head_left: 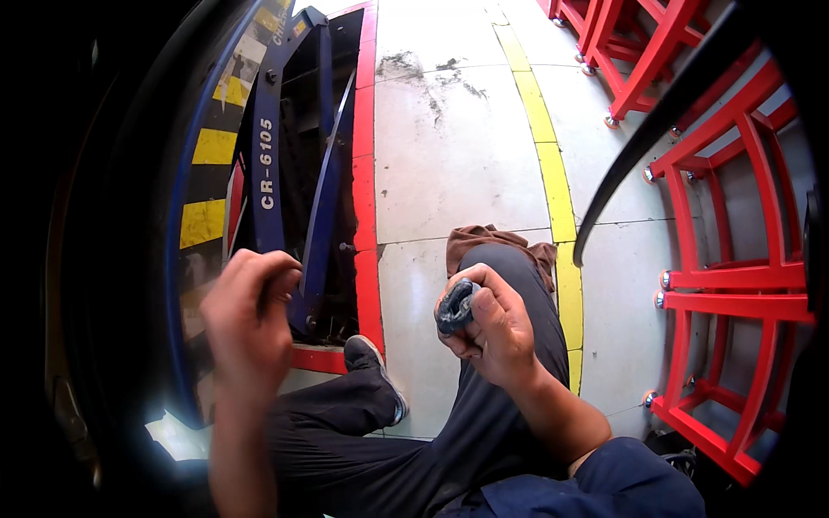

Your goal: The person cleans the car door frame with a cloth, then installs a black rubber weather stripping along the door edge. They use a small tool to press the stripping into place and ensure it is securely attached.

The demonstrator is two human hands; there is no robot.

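Observation:
My right hand (494, 326) is closed around a dark grey, ring-shaped, rubbery-looking piece (455, 306). The piece has a hollow middle with a paler, worn patch inside, and its exact kind does not show. It is held above my right thigh, just short of the knee. To the left, my left hand (252, 306) is raised in front of the blue lift, apart from the right one. Its fingers curl in toward the thumb and are slightly blurred; whatever they may hold is hidden.
A blue scissor lift (266, 164) with a yellow-and-black striped edge (207, 186) stands at left, inside a red floor border (364, 155). Red metal stands (734, 281) line the right side, beyond a yellow floor line (541, 138). Brown cloth (471, 237) lies at my right knee.

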